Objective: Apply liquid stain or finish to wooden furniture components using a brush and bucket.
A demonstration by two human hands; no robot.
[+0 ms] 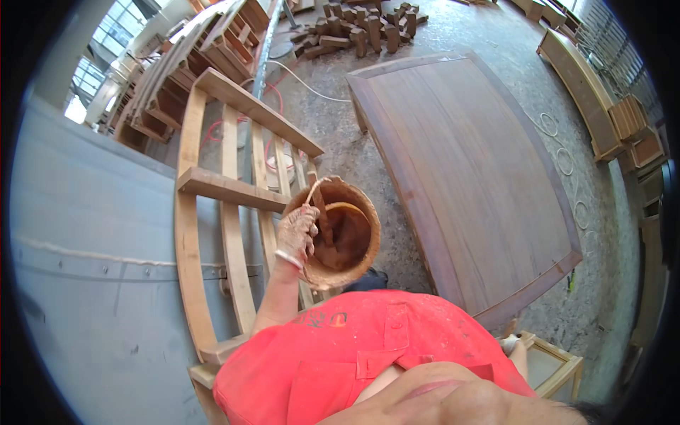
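Note:
My left hand (298, 230), in a stained glove with a white cuff, is closed round the handle (314, 190) of a round bucket (371, 205). Brown residue coats the bucket. Inside it sits a smaller round container (360, 212) with brown contents, and a flat brown stick-like piece (321, 212) leans at its edge. Low on the right, partly behind my red shirt, my right hand (511, 344) shows as a small whitish patch beside a pale wooden frame (545, 346). Its fingers are too hidden to read.
A large brown wooden panel (467, 177) lies raised to the right. On the left stand a slatted wooden rack (190, 241) and a grey-blue metal surface (85, 283). Wooden blocks (359, 39) are heaped ahead. A white hose (308, 85) crosses the floor; furniture (581, 92) lines the right.

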